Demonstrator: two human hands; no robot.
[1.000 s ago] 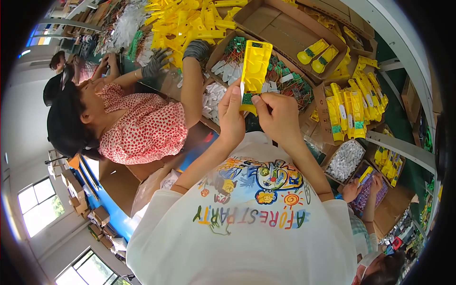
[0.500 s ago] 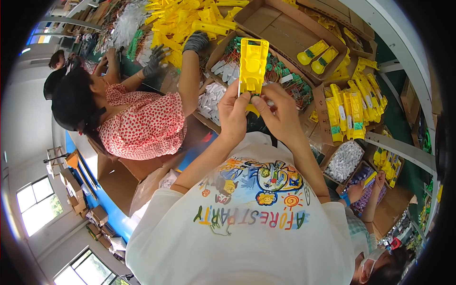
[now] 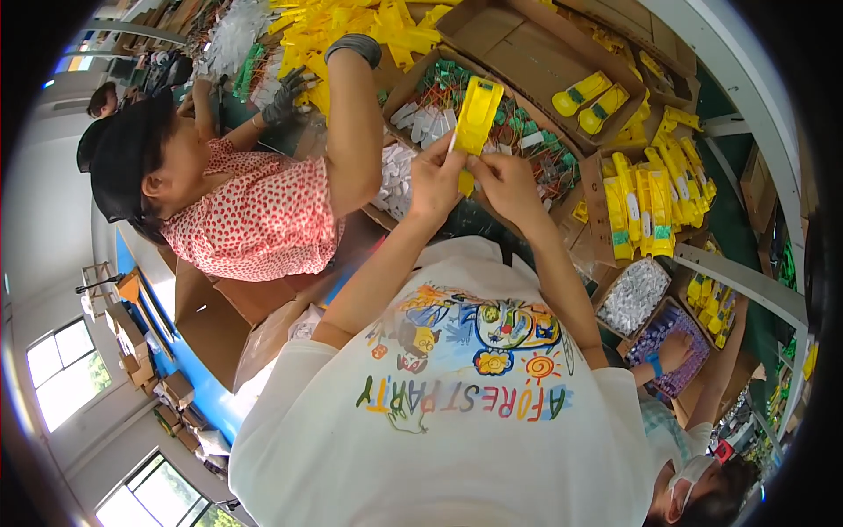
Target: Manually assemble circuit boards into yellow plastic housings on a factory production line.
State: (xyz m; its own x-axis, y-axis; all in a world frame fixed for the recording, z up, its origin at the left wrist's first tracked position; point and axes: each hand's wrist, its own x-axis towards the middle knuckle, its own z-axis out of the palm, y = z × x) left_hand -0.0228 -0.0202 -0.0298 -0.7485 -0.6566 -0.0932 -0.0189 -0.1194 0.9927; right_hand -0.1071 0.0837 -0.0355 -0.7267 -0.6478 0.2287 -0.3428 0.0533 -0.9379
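Observation:
In front of my chest I hold a long yellow plastic housing (image 3: 479, 112) upright, its far end leaning slightly right. My left hand (image 3: 435, 181) is closed around its near left side, thumb against the lower end. My right hand (image 3: 511, 186) pinches the same lower end from the right, fingers curled. A small white edge shows beside my left fingertips; I cannot make out what it is. Just beyond my hands lies a carton of wired green boards (image 3: 537, 132), with white plastic pieces (image 3: 397, 180) at its left.
A shallow cardboard box (image 3: 509, 53) holding yellow housings stands at the back. To the right is a carton of yellow housings (image 3: 645, 198), then boxes of white parts (image 3: 632, 297) and purple parts (image 3: 672, 338). Co-workers (image 3: 255, 211) sit on both sides; yellow parts (image 3: 351, 35) are heaped far left.
The yellow housing has tilted to the right and turned, showing less of its hollow inside. The left co-worker's arm has shifted; the right co-worker's hand now reaches into the purple parts.

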